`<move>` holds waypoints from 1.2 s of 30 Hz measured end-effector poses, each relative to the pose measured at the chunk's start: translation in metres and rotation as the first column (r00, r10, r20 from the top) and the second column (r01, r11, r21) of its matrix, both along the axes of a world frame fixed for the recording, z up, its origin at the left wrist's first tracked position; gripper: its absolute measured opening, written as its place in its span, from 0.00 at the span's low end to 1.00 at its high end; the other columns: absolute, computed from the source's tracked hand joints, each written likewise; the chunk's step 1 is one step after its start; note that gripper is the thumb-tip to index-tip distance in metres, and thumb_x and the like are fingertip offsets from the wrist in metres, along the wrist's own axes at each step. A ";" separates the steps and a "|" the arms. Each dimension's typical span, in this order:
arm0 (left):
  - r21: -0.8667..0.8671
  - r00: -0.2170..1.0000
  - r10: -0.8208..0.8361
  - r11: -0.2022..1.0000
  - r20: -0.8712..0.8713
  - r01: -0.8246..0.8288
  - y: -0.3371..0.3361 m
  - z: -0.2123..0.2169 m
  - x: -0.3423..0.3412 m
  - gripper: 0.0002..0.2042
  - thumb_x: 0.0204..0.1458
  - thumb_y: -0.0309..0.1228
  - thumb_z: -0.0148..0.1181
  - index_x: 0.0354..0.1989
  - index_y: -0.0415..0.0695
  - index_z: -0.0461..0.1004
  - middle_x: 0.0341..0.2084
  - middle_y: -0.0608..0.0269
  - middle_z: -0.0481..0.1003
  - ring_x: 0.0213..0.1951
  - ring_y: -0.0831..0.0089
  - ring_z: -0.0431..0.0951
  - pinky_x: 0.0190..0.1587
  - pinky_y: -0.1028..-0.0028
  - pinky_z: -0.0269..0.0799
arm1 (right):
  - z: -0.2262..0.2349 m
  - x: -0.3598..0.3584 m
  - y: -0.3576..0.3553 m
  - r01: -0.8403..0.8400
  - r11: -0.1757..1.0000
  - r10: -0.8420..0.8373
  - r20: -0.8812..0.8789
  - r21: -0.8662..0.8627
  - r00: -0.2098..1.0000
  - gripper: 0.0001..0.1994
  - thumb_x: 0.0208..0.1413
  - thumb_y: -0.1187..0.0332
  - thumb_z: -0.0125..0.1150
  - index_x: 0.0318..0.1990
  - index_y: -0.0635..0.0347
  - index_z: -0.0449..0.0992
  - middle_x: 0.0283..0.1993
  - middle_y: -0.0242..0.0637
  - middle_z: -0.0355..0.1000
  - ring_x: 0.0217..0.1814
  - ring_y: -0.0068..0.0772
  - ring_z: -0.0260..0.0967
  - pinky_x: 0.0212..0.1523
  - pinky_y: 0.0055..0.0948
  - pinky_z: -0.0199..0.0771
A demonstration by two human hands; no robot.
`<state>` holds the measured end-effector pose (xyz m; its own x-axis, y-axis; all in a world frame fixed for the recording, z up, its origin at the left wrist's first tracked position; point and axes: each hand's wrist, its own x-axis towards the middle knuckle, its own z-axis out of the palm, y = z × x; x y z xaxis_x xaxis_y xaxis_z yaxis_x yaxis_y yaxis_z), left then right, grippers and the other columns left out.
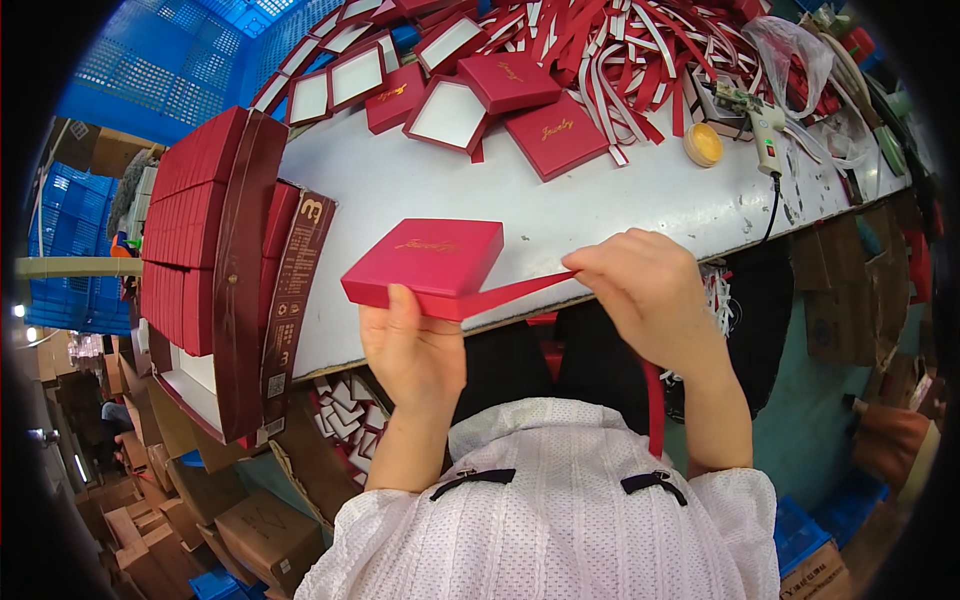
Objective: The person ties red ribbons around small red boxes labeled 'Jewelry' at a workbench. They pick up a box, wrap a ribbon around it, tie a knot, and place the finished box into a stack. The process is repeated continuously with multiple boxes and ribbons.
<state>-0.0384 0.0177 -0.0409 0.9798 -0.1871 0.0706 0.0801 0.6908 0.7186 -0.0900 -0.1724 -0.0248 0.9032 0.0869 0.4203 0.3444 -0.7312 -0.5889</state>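
Note:
My left hand (415, 350) grips a red jewelry box (430, 258) by its near edge, the thumb on its front side and the other fingers mostly hidden beneath. The box is tilted above the near edge of the white table, with gold lettering on its lid. A red ribbon (520, 290) runs from the box's near right corner to my right hand (640, 285). There the thumb and forefinger pinch the ribbon and hold it taut. The ribbon's loose end hangs below my right hand, down past my wrist.
A carton (240, 290) packed with red boxes stands at the table's left. Red lids and white-lined trays (450, 115) lie at the back, beside a heap of ribbons (630, 60). Back right are a yellow round tub (703, 145) and a corded glue gun (767, 140).

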 end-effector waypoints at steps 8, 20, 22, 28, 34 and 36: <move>-0.574 0.890 -0.344 0.810 -0.300 0.120 0.010 -0.005 0.001 0.11 0.52 0.30 0.41 0.40 0.36 0.61 0.40 0.51 0.66 0.44 0.62 0.68 0.46 0.60 0.65 | 0.001 0.002 0.010 0.093 0.854 -0.020 -0.145 0.512 0.989 0.10 0.42 0.79 0.53 0.36 0.66 0.70 0.23 0.37 0.68 0.21 0.20 0.63 0.23 0.17 0.62; -0.642 0.814 -0.507 0.731 -0.282 0.233 0.003 -0.004 -0.005 0.14 0.52 0.33 0.41 0.43 0.37 0.60 0.43 0.52 0.63 0.48 0.59 0.64 0.50 0.60 0.60 | -0.003 -0.002 0.013 0.168 0.799 -0.053 -0.211 0.577 0.976 0.09 0.43 0.78 0.53 0.34 0.66 0.71 0.26 0.39 0.69 0.23 0.21 0.65 0.24 0.18 0.64; -0.339 0.916 -0.393 0.875 -0.083 0.345 -0.016 -0.002 -0.009 0.13 0.52 0.31 0.41 0.43 0.36 0.61 0.43 0.53 0.64 0.47 0.63 0.64 0.51 0.64 0.58 | -0.006 -0.005 0.019 0.156 0.788 -0.037 -0.207 0.596 0.978 0.09 0.43 0.78 0.53 0.35 0.67 0.71 0.27 0.39 0.70 0.24 0.22 0.66 0.25 0.18 0.65; 0.200 0.969 -0.079 0.979 0.233 0.031 -0.038 -0.026 -0.008 0.09 0.52 0.25 0.41 0.41 0.40 0.60 0.38 0.60 0.66 0.40 0.74 0.67 0.44 0.72 0.64 | -0.012 -0.013 0.033 0.187 0.685 0.001 -0.259 0.704 0.966 0.13 0.43 0.79 0.53 0.39 0.65 0.70 0.27 0.40 0.69 0.24 0.22 0.66 0.26 0.17 0.65; 0.211 0.999 -0.012 0.978 0.034 0.004 -0.040 -0.012 -0.008 0.09 0.53 0.31 0.39 0.36 0.38 0.63 0.31 0.59 0.69 0.34 0.74 0.70 0.37 0.74 0.68 | 0.006 -0.017 0.022 0.171 0.785 0.045 -0.330 0.596 0.943 0.13 0.43 0.79 0.53 0.39 0.66 0.69 0.22 0.37 0.69 0.20 0.18 0.64 0.22 0.16 0.63; 0.205 0.999 -0.006 0.979 -0.043 0.014 -0.037 -0.011 -0.003 0.11 0.53 0.34 0.39 0.33 0.38 0.64 0.27 0.60 0.70 0.30 0.74 0.72 0.36 0.76 0.68 | 0.011 -0.021 0.024 0.166 0.763 0.039 -0.301 0.624 0.953 0.12 0.42 0.79 0.52 0.39 0.66 0.69 0.21 0.35 0.68 0.19 0.17 0.63 0.21 0.15 0.62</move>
<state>-0.0414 -0.0191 -0.0523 0.9791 -0.2031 -0.0113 0.1192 0.5277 0.8410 -0.1111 -0.1485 -0.0140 0.9819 -0.1693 0.0849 0.0567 -0.1647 -0.9847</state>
